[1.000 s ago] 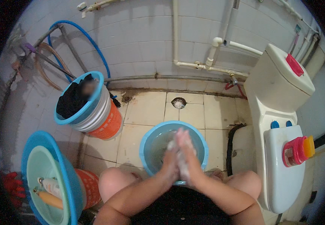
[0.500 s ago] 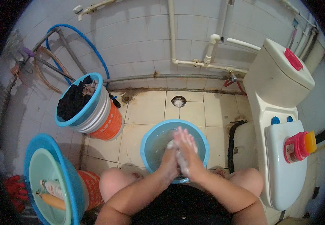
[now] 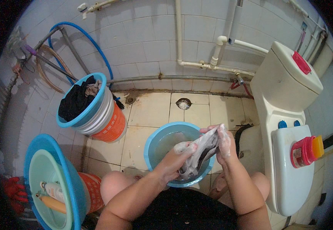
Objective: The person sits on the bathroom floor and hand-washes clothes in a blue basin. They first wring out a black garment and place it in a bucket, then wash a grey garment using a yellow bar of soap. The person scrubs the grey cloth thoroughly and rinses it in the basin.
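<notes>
A wet grey piece of cloth (image 3: 198, 151) is stretched between my two hands over the right part of a light-blue basin (image 3: 147, 152). My left hand (image 3: 174, 161) grips its lower left side, thumb on top, with white suds on the skin. Gripping the upper right end, my right hand (image 3: 225, 142) is also covered in foam and sits at the basin's right rim. The cloth's lower folds hang down into the basin, which holds cloudy water. What kind of garment the cloth is, I cannot tell.
At left, a white-and-orange bucket (image 3: 114, 120) carries a blue basin of dark clothes (image 3: 75, 102). Nearer, a green basin (image 3: 61, 168) with bottles rests inside a larger blue basin (image 3: 45, 142). A toilet (image 3: 289, 191) with a red jar (image 3: 301, 152) on its lid stands right. A floor drain (image 3: 183, 103) lies beyond.
My hands, pressed together over the basin before, are now apart with the grey cloth spread between them. My right hand has moved right.
</notes>
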Motion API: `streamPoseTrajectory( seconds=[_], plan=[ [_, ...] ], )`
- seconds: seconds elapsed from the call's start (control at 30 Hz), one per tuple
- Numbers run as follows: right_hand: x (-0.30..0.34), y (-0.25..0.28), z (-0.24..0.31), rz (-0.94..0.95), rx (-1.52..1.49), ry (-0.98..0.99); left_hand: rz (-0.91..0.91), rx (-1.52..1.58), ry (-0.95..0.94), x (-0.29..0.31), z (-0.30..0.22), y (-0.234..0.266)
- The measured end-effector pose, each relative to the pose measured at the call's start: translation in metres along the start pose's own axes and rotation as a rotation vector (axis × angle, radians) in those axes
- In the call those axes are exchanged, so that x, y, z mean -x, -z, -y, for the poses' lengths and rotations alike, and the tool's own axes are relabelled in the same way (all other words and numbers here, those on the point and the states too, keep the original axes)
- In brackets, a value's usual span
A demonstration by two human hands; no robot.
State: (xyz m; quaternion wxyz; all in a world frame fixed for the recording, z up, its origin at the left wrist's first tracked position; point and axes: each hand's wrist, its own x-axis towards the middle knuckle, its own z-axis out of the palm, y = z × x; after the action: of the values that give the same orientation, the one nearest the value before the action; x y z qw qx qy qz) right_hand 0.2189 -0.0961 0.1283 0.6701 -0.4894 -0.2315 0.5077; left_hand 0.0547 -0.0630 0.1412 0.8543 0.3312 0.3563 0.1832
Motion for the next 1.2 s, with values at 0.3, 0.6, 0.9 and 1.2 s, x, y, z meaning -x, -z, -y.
streamPoseTrajectory(
  seconds=[0.3, 0.6, 0.9, 1.2],
  plan=[
    [0.043, -0.037, -0.016, 0.193, 0.218, 0.310, -0.259, 0.268, -0.086, -0.018, 0.002, 0.005],
    [0.009, -0.013, -0.032, 0.296, 0.262, 0.042, -0.080, 0.144, -0.061, -0.013, 0.052, -0.021],
    [0.021, -0.014, -0.004, 0.238, 0.259, -0.296, -0.304, 0.052, -0.288, -0.009, -0.006, 0.013],
    [0.021, -0.014, 0.013, 0.380, 0.666, -0.361, -0.267, 0.198, -0.264, -0.015, -0.015, 0.032]
  ],
)
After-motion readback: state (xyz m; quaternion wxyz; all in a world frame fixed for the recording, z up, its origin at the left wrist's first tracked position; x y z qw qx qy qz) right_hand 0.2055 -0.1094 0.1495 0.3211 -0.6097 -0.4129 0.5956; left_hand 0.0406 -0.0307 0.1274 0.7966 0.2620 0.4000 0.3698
